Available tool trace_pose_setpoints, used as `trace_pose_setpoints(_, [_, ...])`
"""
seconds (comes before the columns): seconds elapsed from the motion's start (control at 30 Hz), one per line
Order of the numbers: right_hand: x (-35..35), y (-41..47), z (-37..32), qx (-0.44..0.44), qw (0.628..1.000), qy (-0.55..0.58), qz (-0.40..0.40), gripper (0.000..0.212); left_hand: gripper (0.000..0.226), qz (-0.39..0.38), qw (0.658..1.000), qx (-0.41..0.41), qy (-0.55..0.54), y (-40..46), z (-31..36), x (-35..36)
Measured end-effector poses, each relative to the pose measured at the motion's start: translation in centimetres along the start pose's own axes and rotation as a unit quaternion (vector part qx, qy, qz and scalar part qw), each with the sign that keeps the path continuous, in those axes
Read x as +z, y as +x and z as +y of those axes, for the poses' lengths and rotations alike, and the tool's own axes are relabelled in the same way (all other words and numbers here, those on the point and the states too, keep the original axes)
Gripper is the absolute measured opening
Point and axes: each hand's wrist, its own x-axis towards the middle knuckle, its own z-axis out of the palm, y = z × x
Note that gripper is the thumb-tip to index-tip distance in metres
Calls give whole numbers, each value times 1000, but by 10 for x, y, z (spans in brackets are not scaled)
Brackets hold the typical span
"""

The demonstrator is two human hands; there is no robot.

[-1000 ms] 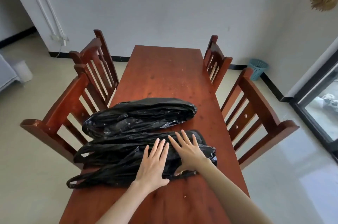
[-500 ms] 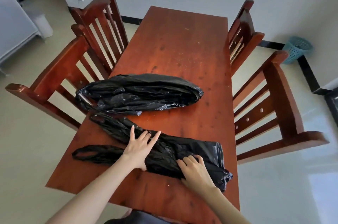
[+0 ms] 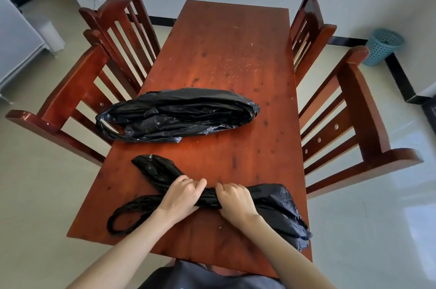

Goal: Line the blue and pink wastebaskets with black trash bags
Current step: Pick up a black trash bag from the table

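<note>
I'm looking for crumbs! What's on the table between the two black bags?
In the head view, only bare tabletop lies between the far bag and the near bag held in both hands, apart from tiny pale specks.

Two black trash bags (image 3: 177,115) (image 3: 278,203), four chairs (image 3: 77,90) (image 3: 118,17) (image 3: 309,22) (image 3: 354,104), one table (image 3: 236,52), one blue wastebasket (image 3: 383,47).

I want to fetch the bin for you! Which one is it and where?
Look past the long red wooden table to the far right corner, by the white wall. The blue wastebasket stands on the floor there, behind the chairs; it alone is light blue with a mesh of holes.
</note>
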Motion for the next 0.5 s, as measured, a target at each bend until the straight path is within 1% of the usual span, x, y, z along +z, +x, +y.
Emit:
trace_pose_setpoints(0.03, [-3,-1,-2,-8,1000,6,11,51,70,-10,1000,-9,-2,-2,-4,-3])
trace_pose_setpoints(0.07, [-6,-3,-4,-14,1000,18,10,45,73,-10,1000,-20,1,-3,-9,-5])
trace_pose_setpoints(0.1, [-7,-3,-5,-21,999,42,2,36,68,0,1000,-26,12,-3,-15,-9])
trace_pose_setpoints(0.13, [-10,-5,-6,-30,997,64,13,25,56,12,999,-31,26,-4,-20,-13])
trace_pose_setpoints(0.17, [-14,-6,-7,-31,997,77,8,19,44,23,999,-33,35,-6,-25,-19])
trace_pose_setpoints(0.23, [-23,-10,-4,-43,992,112,-27,18,32,39,999,-11,13,-7,-31,-26])
trace_pose_setpoints(0.3, [-33,-18,1,-48,988,135,-53,21,32,32,999,30,-30,-6,-31,-33])
trace_pose_setpoints(0.33, [-35,-23,6,-44,985,155,-56,33,36,28,998,47,-42,-5,-28,-38])
trace_pose_setpoints(0.4, [-42,-34,12,-27,979,188,-71,79,41,31,996,64,-51,-1,-18,-48])
trace_pose_setpoints(0.43, [-46,-40,11,-15,974,213,-72,94,41,40,995,74,-55,1,-12,-50])
trace_pose_setpoints(0.47, [-49,-45,9,1,967,243,-70,100,41,54,993,91,-57,4,-7,-50])
trace_pose_setpoints(0.5, [-49,-49,8,20,961,269,-63,99,40,71,990,109,-56,7,-2,-50])
